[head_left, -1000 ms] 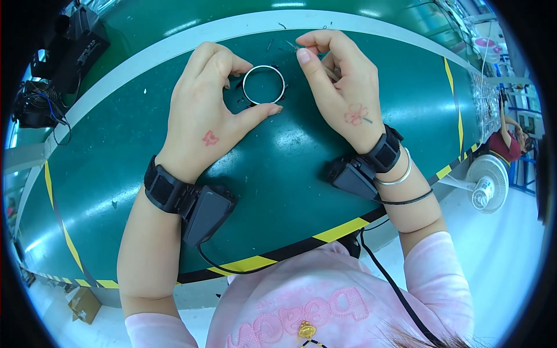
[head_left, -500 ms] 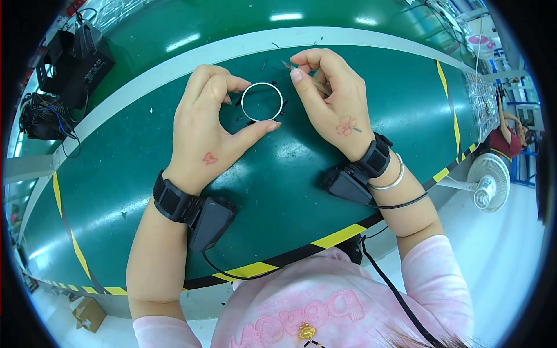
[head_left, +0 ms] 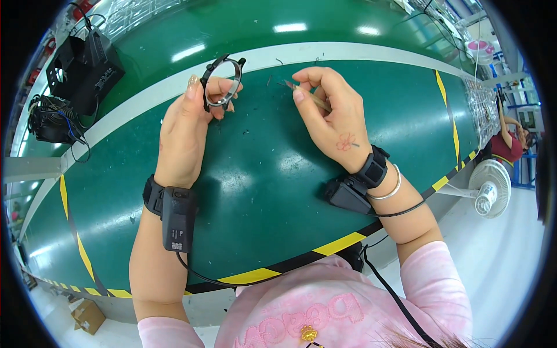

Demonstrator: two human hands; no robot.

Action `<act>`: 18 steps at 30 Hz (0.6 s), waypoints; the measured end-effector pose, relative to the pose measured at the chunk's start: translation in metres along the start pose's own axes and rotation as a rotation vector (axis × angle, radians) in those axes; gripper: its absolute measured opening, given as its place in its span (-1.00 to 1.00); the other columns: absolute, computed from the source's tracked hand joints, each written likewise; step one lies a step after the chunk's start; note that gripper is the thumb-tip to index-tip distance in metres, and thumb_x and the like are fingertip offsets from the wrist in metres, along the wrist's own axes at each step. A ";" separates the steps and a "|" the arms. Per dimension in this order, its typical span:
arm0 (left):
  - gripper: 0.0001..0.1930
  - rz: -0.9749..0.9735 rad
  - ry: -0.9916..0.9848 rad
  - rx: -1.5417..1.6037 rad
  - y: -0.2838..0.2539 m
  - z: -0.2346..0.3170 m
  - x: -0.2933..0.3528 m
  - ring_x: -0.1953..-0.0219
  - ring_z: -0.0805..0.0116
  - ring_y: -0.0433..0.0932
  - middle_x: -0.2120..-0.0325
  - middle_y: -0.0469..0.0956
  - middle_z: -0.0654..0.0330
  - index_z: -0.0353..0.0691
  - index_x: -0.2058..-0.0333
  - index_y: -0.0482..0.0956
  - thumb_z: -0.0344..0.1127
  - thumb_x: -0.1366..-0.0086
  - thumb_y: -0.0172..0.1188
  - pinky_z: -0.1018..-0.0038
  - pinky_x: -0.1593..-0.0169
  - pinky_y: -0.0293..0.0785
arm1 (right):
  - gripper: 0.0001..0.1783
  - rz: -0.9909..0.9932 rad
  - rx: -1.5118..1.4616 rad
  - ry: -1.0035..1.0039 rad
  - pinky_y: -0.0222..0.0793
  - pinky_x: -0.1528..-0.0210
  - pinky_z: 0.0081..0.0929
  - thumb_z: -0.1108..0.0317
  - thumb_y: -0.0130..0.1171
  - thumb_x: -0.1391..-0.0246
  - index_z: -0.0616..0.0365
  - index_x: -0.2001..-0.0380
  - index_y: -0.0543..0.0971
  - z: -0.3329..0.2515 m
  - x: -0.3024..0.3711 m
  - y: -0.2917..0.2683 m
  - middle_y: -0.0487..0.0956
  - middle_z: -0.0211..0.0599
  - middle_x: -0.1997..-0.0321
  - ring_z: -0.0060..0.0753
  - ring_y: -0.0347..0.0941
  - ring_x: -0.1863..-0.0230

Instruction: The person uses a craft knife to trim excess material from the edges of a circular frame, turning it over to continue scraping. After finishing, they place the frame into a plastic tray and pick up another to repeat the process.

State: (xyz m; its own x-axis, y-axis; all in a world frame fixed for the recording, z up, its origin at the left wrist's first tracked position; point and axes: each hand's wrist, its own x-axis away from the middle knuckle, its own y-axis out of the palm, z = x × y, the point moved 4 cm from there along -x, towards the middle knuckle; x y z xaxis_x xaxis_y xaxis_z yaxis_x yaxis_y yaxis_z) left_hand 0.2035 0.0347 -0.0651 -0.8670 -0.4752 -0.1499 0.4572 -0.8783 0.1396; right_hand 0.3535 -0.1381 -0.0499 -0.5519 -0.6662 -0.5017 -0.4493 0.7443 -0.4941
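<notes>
My left hand (head_left: 183, 130) grips a watch case frame (head_left: 205, 90), a black open ring with lugs and a pale inner rim. It is tilted nearly on edge above the green tabletop, with the thumb on its near left side and fingers on the other. My right hand (head_left: 336, 119) is closed around a slim craft knife (head_left: 320, 103) with a tan handle. Its pointed tip sticks out past thumb and forefinger towards the left, apart from the frame. Thin dark scraps (head_left: 270, 81) lie between the hands.
The green table (head_left: 272, 226) has a yellow-and-black taped near edge. Black equipment (head_left: 87, 72) and coiled cables (head_left: 52, 119) stand at the far left. On the right are a white fan (head_left: 490, 188) and another person (head_left: 506, 148). A cardboard box (head_left: 88, 316) sits on the floor, lower left.
My left hand has turned over and shifted left, tipping the watch case frame from face-up to nearly on edge. My right hand holds the knife much as before.
</notes>
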 end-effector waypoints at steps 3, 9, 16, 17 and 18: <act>-0.38 -0.005 -0.024 0.051 -0.002 -0.004 0.001 0.18 0.47 0.38 0.05 0.63 0.21 -0.34 -0.01 0.65 0.17 -0.64 -0.12 0.48 -0.03 0.33 | -0.81 -0.025 0.039 -0.028 0.24 0.43 -0.65 0.50 0.35 -0.23 0.23 0.10 0.63 -0.002 0.001 0.003 0.57 -0.44 0.33 -0.73 0.27 0.50; -0.41 -0.005 -0.022 0.008 -0.005 -0.004 0.000 0.16 0.47 0.40 0.08 0.62 0.22 -0.32 0.00 0.65 0.17 -0.63 -0.06 0.47 -0.04 0.34 | -0.84 0.003 0.027 -0.126 0.18 0.45 -0.64 0.47 0.41 -0.20 0.19 0.17 0.66 -0.009 -0.009 0.006 0.42 -0.54 0.48 -0.73 0.20 0.52; -0.45 0.002 -0.004 -0.013 -0.003 -0.003 -0.004 0.16 0.49 0.38 0.14 0.59 0.30 -0.28 0.03 0.65 0.15 -0.62 -0.03 0.50 -0.04 0.32 | -0.83 -0.090 -0.106 0.147 0.14 0.48 -0.60 0.37 0.45 -0.20 0.19 0.22 0.68 -0.027 -0.027 0.009 0.23 -0.58 0.61 -0.70 0.13 0.55; -0.45 -0.003 -0.006 -0.010 -0.002 -0.004 -0.004 0.16 0.49 0.38 0.15 0.58 0.31 -0.28 0.04 0.65 0.15 -0.62 -0.03 0.51 -0.03 0.32 | -0.83 -0.115 -0.102 0.142 0.14 0.48 -0.59 0.36 0.45 -0.21 0.19 0.22 0.69 -0.030 -0.032 0.011 0.24 -0.58 0.62 -0.70 0.13 0.56; -0.46 -0.009 -0.007 -0.007 -0.002 -0.005 -0.003 0.16 0.49 0.37 0.15 0.57 0.33 -0.27 0.04 0.66 0.15 -0.62 -0.02 0.52 -0.03 0.32 | -0.84 -0.139 -0.098 0.137 0.15 0.49 -0.58 0.36 0.44 -0.22 0.20 0.22 0.69 -0.034 -0.037 0.013 0.26 -0.57 0.63 -0.69 0.13 0.57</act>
State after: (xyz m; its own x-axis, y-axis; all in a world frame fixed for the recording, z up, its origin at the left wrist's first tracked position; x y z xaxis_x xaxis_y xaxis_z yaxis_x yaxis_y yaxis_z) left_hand 0.2059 0.0380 -0.0697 -0.8723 -0.4673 -0.1439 0.4512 -0.8827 0.1314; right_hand 0.3443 -0.1022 -0.0141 -0.5673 -0.7549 -0.3292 -0.5900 0.6514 -0.4771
